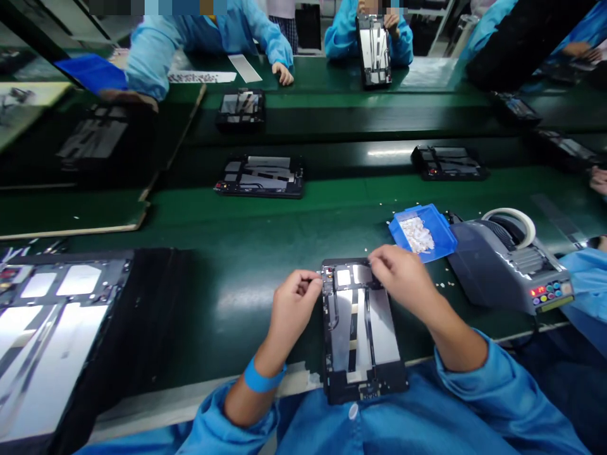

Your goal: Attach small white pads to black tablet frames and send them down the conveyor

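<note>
Head view: a green work table (246, 278) ran across the frame, with other people in blue coats seated along its far side.
Far left: a large dark panel (52, 328) with pale metal plates lay flat at the near-left corner, partly cut off by the frame edge.
Left hand: the left hand (294, 303) was curled narrow, thumb and fingertips pinched together just at the upper-left corner of the tablet frame; whether anything small sat in the pinch could not be told. A blue wrist strap (260, 379) circled its forearm.
Tablet frame: the tablet frame (360, 328), dark with silvery plates inside, lay on the near edge of the table between both hands, its lower end overhanging toward the person's lap.
Right hand: the right hand (403, 278) was bent over the top edge of the tablet frame, fingers drawn close and touching it near the upper-right corner.
Blue tray: a small blue tray (443, 230) holding pale little pieces sat just beyond the right hand.
Tape machine: a grey tape machine (507, 265) with a white roll and coloured buttons stood right of the tray.
Middle of table: two more tablet frames (260, 177) (448, 163) lay well apart farther back.
</note>
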`<state>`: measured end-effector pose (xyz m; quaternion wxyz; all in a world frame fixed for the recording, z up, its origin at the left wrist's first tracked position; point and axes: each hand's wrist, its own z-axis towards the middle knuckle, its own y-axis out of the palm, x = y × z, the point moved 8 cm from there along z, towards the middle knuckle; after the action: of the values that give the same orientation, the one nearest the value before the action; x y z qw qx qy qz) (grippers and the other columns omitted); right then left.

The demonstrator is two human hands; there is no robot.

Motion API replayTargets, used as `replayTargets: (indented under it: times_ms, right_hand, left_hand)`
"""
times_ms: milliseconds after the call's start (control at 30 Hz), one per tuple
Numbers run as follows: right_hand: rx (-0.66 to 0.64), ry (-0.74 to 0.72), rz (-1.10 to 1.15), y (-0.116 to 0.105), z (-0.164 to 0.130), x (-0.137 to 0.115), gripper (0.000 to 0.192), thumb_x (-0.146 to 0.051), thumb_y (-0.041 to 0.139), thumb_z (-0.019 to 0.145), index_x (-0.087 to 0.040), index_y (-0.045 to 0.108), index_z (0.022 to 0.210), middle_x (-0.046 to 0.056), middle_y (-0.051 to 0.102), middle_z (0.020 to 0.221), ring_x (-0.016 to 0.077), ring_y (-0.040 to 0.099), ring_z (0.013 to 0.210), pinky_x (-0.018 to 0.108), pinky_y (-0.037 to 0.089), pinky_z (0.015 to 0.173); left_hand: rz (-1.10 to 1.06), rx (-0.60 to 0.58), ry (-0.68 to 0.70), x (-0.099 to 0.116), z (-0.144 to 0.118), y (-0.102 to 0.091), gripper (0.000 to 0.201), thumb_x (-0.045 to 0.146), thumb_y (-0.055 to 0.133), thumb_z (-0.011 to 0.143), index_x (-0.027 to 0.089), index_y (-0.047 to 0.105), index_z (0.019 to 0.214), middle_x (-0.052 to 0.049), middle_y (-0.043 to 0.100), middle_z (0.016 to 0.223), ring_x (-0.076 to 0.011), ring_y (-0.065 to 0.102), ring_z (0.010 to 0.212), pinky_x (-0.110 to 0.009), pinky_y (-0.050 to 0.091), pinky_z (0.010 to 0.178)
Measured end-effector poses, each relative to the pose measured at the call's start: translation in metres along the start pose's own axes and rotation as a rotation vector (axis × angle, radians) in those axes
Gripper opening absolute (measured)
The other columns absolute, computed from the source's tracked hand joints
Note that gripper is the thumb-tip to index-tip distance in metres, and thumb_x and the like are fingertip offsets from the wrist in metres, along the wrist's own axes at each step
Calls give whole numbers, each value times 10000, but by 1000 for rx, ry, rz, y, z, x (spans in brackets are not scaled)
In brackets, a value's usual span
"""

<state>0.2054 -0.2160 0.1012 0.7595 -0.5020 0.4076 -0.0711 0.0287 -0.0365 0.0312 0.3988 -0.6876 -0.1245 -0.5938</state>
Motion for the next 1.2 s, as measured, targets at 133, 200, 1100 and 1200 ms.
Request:
replayTargets:
  times_ms: [133, 200, 1100, 1200]
  right_hand:
    - [-226, 64, 60, 58, 8, -30, 195, -272, 598, 953, -221, 765, 866, 30, 785, 857, 187, 706, 794, 264, 424, 689]
    - [-273, 85, 32, 73, 16, -33, 230, -350, 630, 948, -223, 775, 823, 32, 786, 827, 189, 708, 781, 262, 406, 656]
    - [-324, -80, -123, 88, 20, -35, 197, -257, 591, 965, -208, 781, 945, 53, 765, 883, 199, 688, 817, 275, 443, 720]
    - [-248, -351, -116, 86, -4, -40, 291, -167, 527, 1011, -209, 722, 1223, 67, 729, 994, 195, 651, 930, 284, 468, 844]
  left_hand:
    - [295, 35, 299, 13, 3, -15, 149, 251, 578, 933, 214, 722, 935, -55, 737, 915, -212, 670, 863, -342, 519, 795]
    - [382, -23, 434, 16, 0, -10, 178, 217, 553, 960, 218, 726, 1004, -71, 749, 995, -231, 673, 962, -373, 515, 880]
    - [927, -320, 689, 32, -2, 19, 390, 147, 537, 970, 292, 689, 1299, -105, 691, 1050, -271, 566, 870, -377, 422, 700]
    - [907, -347, 697, 30, 2, 17, 439, 116, 508, 968, 302, 675, 1329, -96, 698, 1041, -258, 569, 851, -364, 428, 704]
